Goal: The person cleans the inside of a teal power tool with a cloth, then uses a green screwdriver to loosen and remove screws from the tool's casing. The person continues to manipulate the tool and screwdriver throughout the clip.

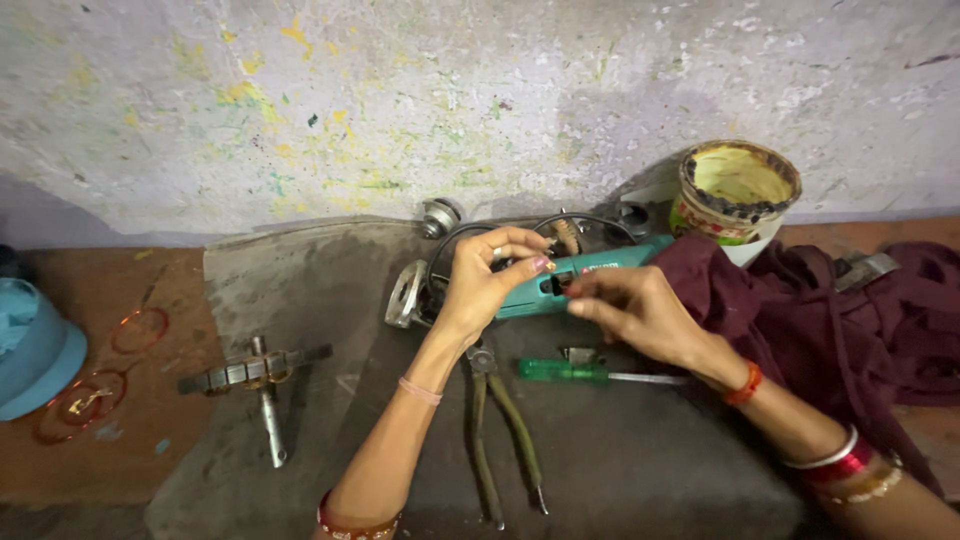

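The teal power tool body (575,280) lies on its side on the grey mat (300,290), close to the paint-flecked wall (400,100), and both my hands are on it. My left hand (490,280) curls over its front end, fingers bent and pinched together around a small part near the black cable (500,230); I cannot tell exactly what they grip. My right hand (635,310) rests against the tool's near side, fingertips drawn together at the switch area. Just below my hands lie a green-handled screwdriver (560,371) and a pair of pliers (500,430), handles pointing toward me. To the left on the mat sits a motor armature (258,372) with its shaft. A dark maroon cloth (830,310) is heaped at my right, and behind it stands a dirty paint tin (738,190). At the far left is a blue plastic container (35,350) on the brown floor (100,450).
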